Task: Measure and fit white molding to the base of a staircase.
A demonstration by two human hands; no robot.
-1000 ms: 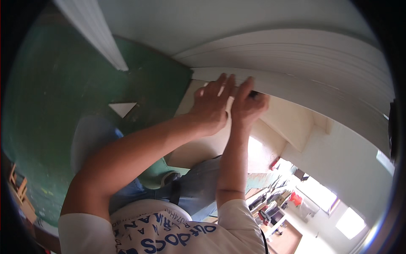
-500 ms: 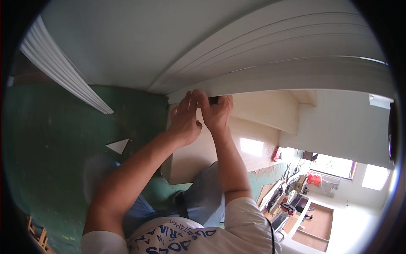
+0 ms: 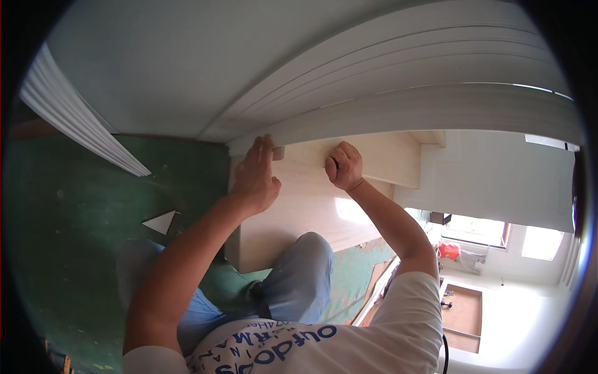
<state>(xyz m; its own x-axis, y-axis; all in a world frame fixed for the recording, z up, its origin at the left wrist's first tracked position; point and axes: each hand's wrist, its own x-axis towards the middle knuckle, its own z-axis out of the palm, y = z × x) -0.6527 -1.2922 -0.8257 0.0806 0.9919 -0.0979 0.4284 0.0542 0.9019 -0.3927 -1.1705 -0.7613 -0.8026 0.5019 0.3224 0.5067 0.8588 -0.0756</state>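
Note:
My left hand (image 3: 255, 177) has its fingers stretched against the lower edge of the pale trim board (image 3: 398, 109), beside a small wooden block (image 3: 278, 153). Farther right, my right hand (image 3: 343, 165) is closed around a small dark object, too hidden to name, in front of the pale cream wooden step-like panels (image 3: 293, 206) beneath the trim. Above the trim runs a grooved white board (image 3: 436, 43) along the wall. My bent knee is close to the lower panel's edge.
Several long white mouldings (image 3: 81, 118) lean at the left. A white triangular offcut (image 3: 161, 222) lies on the green floor (image 3: 75, 249). At right are boards, a red item (image 3: 448, 251), windows (image 3: 539, 243) and a pinkish panel in a white frame (image 3: 464, 318).
My right hand has moved away from my left, to the right and a little down, still closed. A small block now shows beside my left hand. The view has shifted slightly.

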